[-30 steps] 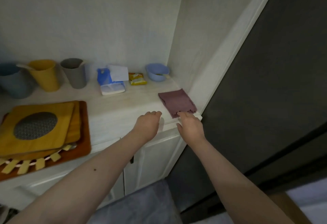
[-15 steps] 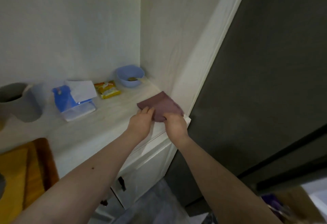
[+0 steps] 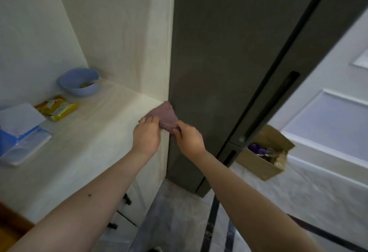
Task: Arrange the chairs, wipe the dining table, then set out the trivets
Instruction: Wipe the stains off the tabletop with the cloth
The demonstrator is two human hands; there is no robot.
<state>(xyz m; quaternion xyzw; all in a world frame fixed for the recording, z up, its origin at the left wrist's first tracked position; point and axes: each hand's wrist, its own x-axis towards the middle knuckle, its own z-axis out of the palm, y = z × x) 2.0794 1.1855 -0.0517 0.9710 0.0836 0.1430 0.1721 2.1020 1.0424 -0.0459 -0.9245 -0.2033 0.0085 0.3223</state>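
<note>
A folded purple cloth (image 3: 166, 115) is pinched at the front corner of the pale surface (image 3: 93, 132), against the dark refrigerator (image 3: 229, 68). Its near edge is gripped by the left hand (image 3: 147, 139) and the right hand (image 3: 190, 139), set close together. Farther back on the surface from the cloth, a blue bowl (image 3: 79, 81) is seen in the corner, with a yellow packet (image 3: 56, 108) and a blue tissue box (image 3: 21, 134) beside it. Beyond the refrigerator, an open cardboard box (image 3: 264, 152) is seen on the floor.

left hand (image 3: 147, 135) pinching (fingers curled) | right hand (image 3: 189, 137) pinching
</note>
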